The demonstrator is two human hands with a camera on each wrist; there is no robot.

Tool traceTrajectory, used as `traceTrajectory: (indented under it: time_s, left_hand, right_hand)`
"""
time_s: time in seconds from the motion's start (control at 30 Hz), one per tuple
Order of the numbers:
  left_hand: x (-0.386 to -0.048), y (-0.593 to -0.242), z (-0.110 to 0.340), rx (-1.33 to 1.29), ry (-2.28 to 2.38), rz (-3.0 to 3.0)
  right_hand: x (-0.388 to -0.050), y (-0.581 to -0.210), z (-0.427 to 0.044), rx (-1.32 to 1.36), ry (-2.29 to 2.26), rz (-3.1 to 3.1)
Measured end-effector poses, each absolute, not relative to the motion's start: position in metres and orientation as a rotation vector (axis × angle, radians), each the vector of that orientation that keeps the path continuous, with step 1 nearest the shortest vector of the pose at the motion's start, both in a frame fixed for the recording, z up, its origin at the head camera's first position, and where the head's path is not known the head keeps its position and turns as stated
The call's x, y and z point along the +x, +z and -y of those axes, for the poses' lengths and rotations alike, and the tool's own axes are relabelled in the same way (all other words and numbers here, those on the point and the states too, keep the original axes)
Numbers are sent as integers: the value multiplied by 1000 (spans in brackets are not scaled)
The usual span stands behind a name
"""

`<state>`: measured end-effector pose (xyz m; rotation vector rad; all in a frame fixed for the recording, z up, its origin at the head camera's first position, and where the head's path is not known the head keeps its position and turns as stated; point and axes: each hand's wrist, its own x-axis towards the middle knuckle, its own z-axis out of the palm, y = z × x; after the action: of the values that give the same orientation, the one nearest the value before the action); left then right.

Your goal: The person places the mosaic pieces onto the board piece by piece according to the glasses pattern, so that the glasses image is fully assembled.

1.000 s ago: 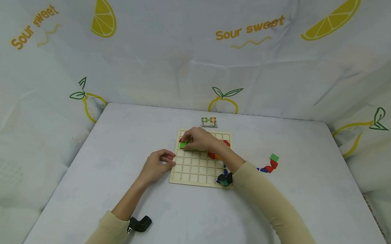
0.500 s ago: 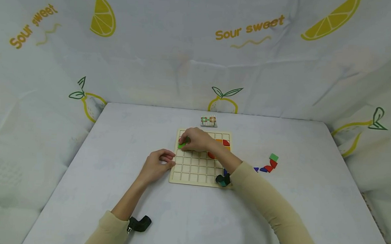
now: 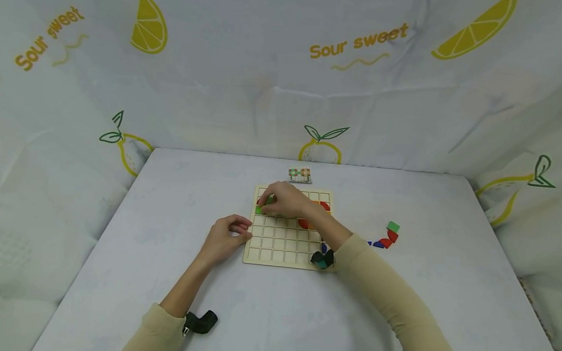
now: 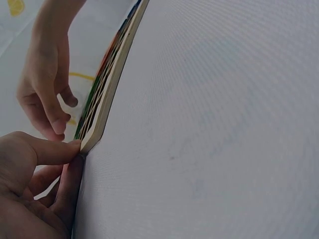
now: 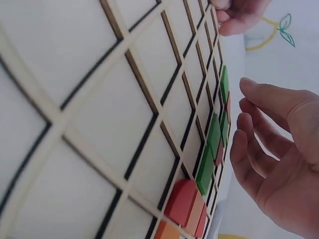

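Above the far-left cells of a pale wooden grid board, the right hand holds its fingers apart, seemingly empty, just over a flat green square tile; the left hand, farther off, pinches the board's left edge.

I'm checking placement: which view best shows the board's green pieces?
The right wrist view: several green pieces show uncovered. Head view: the right hand partly covers them; left wrist view: just a thin green strip.
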<state>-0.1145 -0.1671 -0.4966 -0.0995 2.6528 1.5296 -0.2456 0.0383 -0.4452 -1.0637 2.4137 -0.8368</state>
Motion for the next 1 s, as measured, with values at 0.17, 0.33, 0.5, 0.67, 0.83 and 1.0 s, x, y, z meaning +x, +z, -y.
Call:
traceTrajectory:
  time_s: [0.17,0.33,0.5,0.67,0.83,1.0]
  left_hand:
    - [-115,-496,165,-118,1516,-2655]
    - [-114,-495,164,-138,1513,-2656]
    - [-113,-494,163,-137,1515,-2664]
    - [-112,-494,164,-127,1523,-2668]
    - [-113,-495,164,-122,1522,-2673]
    - [-112,-497,165,-128,1519,-2675]
  right_hand:
    - [-250,-442,-59,-1016,-904,-2415]
    - [-258,-442,-86,-972,-977,-2442]
    - [-261,-435,-116,-896,-961,-2508]
    - [-264,-433,-148,-775,-928,-2548]
    - [-263,-432,-180,-695,-881,-2561]
    - [-255,-430,-211,-621,-843,-2562]
